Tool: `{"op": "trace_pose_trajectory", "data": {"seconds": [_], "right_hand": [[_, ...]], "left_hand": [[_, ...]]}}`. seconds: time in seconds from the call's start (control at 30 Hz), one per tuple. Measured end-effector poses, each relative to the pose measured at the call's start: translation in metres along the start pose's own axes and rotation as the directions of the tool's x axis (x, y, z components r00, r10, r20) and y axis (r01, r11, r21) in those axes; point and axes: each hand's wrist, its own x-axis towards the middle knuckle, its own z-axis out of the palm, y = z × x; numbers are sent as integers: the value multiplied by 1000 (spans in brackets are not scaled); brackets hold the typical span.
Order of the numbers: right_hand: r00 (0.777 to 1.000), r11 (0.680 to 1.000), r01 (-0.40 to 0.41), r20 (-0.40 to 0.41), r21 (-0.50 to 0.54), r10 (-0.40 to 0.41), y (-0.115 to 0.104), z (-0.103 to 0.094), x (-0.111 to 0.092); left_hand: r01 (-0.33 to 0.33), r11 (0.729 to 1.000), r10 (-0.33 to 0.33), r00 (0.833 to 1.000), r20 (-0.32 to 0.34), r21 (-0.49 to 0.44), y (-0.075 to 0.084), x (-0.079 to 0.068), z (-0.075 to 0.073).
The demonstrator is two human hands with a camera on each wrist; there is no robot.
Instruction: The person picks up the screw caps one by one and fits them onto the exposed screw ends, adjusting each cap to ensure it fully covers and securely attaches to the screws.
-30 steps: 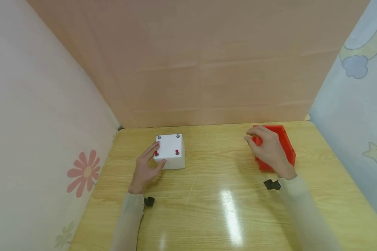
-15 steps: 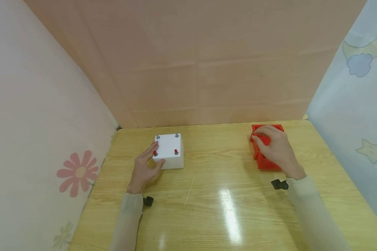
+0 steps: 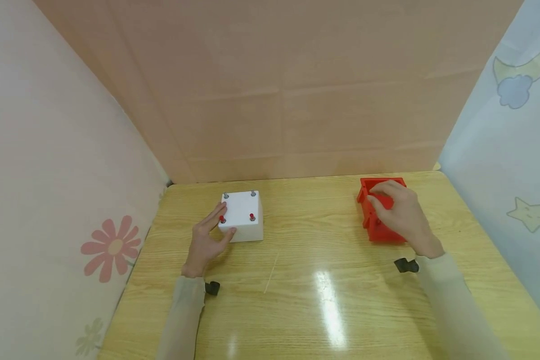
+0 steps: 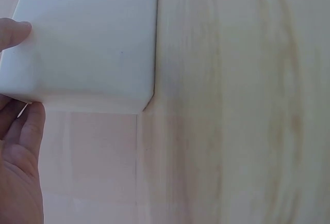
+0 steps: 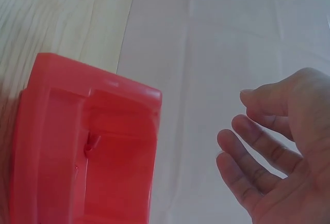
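Note:
A white box (image 3: 240, 210) stands on the table with a threaded post at each top corner. The two near posts wear red caps (image 3: 252, 217); the far ones (image 3: 253, 193) are bare metal. My left hand (image 3: 205, 245) grips the box at its left side, thumb on the near face and fingers at the upper left edge. Over at the right, my right hand (image 3: 400, 212) hovers above a red bin (image 3: 364, 205), fingers loosely bent, with nothing seen between them. In the right wrist view a small red piece (image 5: 93, 145) lies inside the bin; the hand partly hides the bin in the head view.
The wood-grain table (image 3: 297, 300) reaches to a brown paper-like backdrop (image 3: 279, 110). Patterned panels stand to the left (image 3: 49, 150) and right (image 3: 499, 170). Bare table lies between box and bin.
My right hand has moved right, from the bin's left edge to over its inside. The left hand stays on the white box.

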Motion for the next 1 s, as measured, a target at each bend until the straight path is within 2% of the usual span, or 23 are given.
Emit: {"op": "trace_pose_trajectory", "data": {"seconds": [0.2,0.37,0.6,1.0], "right_hand": [[999,999,-36,31,-14,36,4,-1,-1],[999,999,-34,32,-34,35,10,-4,-2],[998,998,-42,53,-36,44,18,-6,-5],[994,996,-41,94,-74,48,34,-3,-12]], "left_hand": [[-2,1000,2,1000,-5,2,2,0,-1],[-1,1000,1,1000,-12,-3,4,1,0],[3,999,-3,1000,-16,-49,7,4,1],[46,998,-47,999,-9,-48,7,2,1]]}}
